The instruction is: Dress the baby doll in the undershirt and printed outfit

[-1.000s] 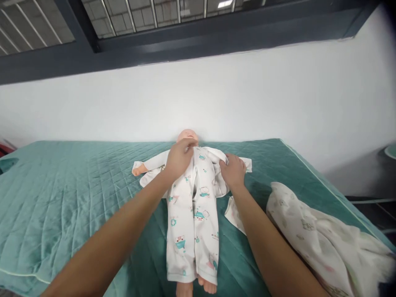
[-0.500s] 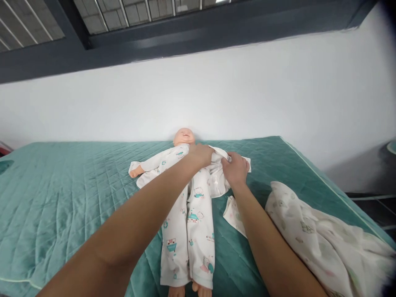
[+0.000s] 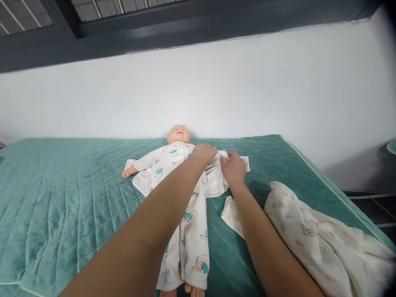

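Green quilt point(image 3: 77, 185) bears the doll point(image 3: 178, 135), face up. The left hand point(image 3: 204, 153) has shifted from near its neck to beside the right hand point(image 3: 233, 168) — both now work one side of the garment point(image 3: 167, 160). The right pinches it; the left's hold cannot be told.

Riding on the person's head, looking forward and down across the bed point(image 3: 77, 185) toward the white wall point(image 3: 198, 90). Viewing the doll point(image 3: 173, 160) from the foot end, sitting near enough for cropping the feet point(image 3: 196, 291) at the bottom edge and placing its head point(image 3: 178, 134) farthest off, just before the wall. Catching the left arm point(image 3: 145, 222) and right arm point(image 3: 266, 239) from above and behind, following both up from the bottom edge toward the middle. Taking in a wide sweep, including the window frame point(image 3: 154, 31) sloping upward to the right along the top, and cutting off the cloth bundle point(image 3: 321, 237) at lower right.
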`<control>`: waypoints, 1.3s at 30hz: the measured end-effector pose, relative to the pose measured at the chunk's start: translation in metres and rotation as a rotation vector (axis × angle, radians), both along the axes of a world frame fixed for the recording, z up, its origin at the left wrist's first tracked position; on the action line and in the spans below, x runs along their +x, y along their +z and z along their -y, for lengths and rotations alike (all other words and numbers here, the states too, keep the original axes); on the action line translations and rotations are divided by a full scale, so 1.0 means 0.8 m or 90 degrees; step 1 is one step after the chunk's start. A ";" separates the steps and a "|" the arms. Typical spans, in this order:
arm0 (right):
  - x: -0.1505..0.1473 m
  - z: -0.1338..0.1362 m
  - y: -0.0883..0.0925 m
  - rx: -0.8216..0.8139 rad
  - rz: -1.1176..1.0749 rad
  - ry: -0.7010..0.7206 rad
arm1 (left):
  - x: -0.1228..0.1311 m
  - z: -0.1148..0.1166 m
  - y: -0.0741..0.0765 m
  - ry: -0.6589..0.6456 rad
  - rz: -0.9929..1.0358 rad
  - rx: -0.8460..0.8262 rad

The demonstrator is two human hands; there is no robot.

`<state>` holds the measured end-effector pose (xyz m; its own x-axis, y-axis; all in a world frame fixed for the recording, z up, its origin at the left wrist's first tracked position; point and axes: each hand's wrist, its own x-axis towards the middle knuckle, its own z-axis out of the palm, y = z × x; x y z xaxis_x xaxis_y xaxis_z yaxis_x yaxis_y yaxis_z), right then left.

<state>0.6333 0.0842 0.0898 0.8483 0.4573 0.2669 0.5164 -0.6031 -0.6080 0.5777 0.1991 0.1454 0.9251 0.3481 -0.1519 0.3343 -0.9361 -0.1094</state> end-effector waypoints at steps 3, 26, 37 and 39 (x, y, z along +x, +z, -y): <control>0.000 0.000 0.001 -0.009 0.006 -0.005 | -0.005 -0.003 -0.006 -0.013 0.039 0.022; 0.034 0.001 -0.017 0.272 -0.207 -0.002 | -0.076 -0.015 0.061 -0.007 0.058 0.172; 0.043 0.002 -0.013 0.528 -0.332 0.107 | -0.078 -0.006 0.054 -0.023 0.061 0.141; 0.045 0.002 -0.014 0.602 -0.367 0.103 | -0.071 -0.005 0.044 -0.024 0.069 0.124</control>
<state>0.6695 0.0827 0.0784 0.9061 0.3949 0.1516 0.0395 0.2779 -0.9598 0.5205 0.2035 0.1810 0.9454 0.3255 0.0152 0.3185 -0.9132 -0.2542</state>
